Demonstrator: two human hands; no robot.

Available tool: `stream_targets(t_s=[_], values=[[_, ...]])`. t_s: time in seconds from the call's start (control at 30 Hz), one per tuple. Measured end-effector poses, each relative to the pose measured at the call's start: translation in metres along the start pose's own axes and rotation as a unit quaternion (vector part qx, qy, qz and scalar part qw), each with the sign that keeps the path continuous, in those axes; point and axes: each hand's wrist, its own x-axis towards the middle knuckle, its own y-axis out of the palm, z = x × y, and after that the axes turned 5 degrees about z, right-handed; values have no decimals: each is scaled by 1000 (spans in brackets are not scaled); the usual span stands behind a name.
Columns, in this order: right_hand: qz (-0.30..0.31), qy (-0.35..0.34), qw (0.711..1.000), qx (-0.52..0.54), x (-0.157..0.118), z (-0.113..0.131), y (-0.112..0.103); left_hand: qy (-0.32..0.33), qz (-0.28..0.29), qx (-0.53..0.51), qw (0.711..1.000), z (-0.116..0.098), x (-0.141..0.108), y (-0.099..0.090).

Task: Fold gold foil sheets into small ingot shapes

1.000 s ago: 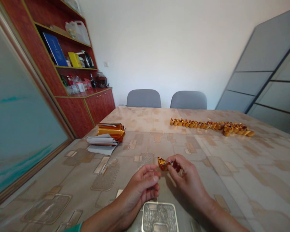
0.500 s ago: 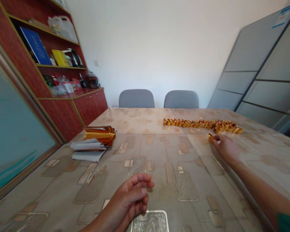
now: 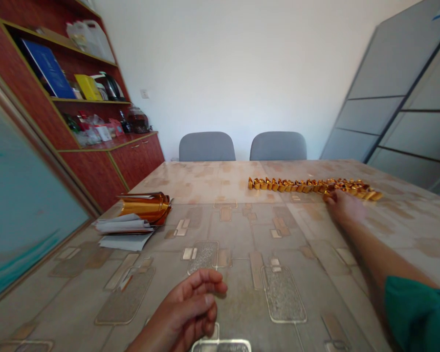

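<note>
My right hand (image 3: 344,206) is stretched far across the patterned tabletop (image 3: 238,288), its fingertips at the near side of a long row of folded gold-foil ingots (image 3: 308,186). A small gold piece sits pinched at those fingertips, partly hidden by them. My left hand (image 3: 185,305) rests loosely curled near the table's front edge, with nothing visible in it. Far to its upper left lie a roll of gold foil (image 3: 144,208) and a stack of white paper sheets (image 3: 122,232), with neither hand near them.
A red wooden cabinet (image 3: 106,166) with shelves of books, bags and a kettle stands left of the table. Two grey chairs (image 3: 242,146) stand behind the far edge. Tall grey panels (image 3: 396,98) lean at the right, and a glass pane (image 3: 22,210) fills the left side.
My right hand has moved farther away with the gold piece, from just short of the row to its edge. My left hand has hardly moved, and the view has shifted slightly.
</note>
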Motion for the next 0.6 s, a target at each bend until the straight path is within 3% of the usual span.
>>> stream_targets(t_s=[0.13,0.33,0.6], values=[[17,12,1000,-1,1,-1,-2,-2,-15,-4,1000,-1,-1,1],[-20,86,996,9,-3,-12,-5,-10,-1,-7,1000,-1,-2,3],[3,74,997,8,4,-18,-5,-6,8,-9,1000,-2,0,0]])
